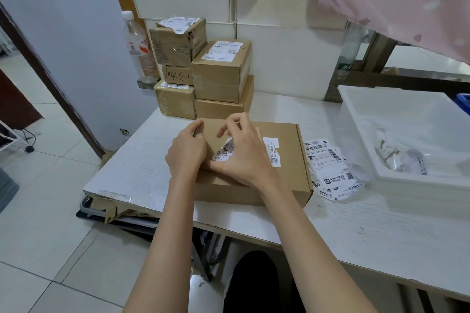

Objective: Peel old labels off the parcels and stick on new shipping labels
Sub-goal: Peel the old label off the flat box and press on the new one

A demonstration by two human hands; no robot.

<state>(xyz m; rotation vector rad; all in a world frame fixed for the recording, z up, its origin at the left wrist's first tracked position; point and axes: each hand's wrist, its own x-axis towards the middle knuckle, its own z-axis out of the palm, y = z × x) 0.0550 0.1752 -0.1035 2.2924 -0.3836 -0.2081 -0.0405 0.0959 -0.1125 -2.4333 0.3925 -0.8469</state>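
Peeling the thin, tear-prone old label [225, 151] off the flat parcel [287, 180]: right hand [244, 152] pinches its curled edge, left hand [187, 151] at nine o'clock pinning cardboard, its grip apparently clenched on nothing.

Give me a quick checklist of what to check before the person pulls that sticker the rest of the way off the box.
1. Box steadied: ok. The left hand rests on the flat brown box, which lies on the white table.
2. Hold on the sticker: ok. The right hand pinches the curled old label, partly lifted from the lid.
3. Label coming off whole: cannot tell; the hands hide its stuck end.
4. Other label on the lid: not ok, it remains stuck on.
5. New labels in reach: ok. A loose pile of labels lies beside the box.
6. Place for scraps: ok. The white tub already holds crumpled paper.
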